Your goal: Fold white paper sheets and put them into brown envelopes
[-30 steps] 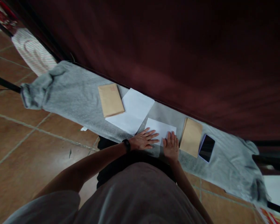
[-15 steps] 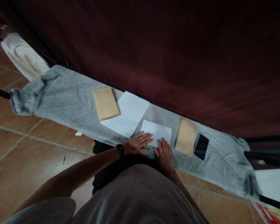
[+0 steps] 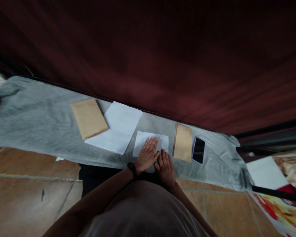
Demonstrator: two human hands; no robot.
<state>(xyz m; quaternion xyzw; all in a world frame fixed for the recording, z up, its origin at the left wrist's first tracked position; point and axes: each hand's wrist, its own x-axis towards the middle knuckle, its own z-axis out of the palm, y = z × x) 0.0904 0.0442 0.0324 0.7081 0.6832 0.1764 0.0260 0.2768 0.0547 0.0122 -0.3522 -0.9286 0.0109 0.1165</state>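
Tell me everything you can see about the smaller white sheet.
The smaller white sheet looks like paper, rectangular and plain where uncovered. It lies flat on the gray cloth, between the larger white paper and a brown packet. The left hand lies over its middle; the right hand reaches its near edge. Whether it's folded is unclear.

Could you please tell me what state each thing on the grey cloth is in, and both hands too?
Left hand: open, laid on the small white sheet.
Right hand: open, at that sheet's near edge.
Small white sheet: lying flat.
Large white paper: flat, partly covered.
Left brown packet: flat, overlapping the large paper.
Right brown packet: flat.
Phone: face up, screen dark.
Grey cloth: spread, rumpled at its ends.
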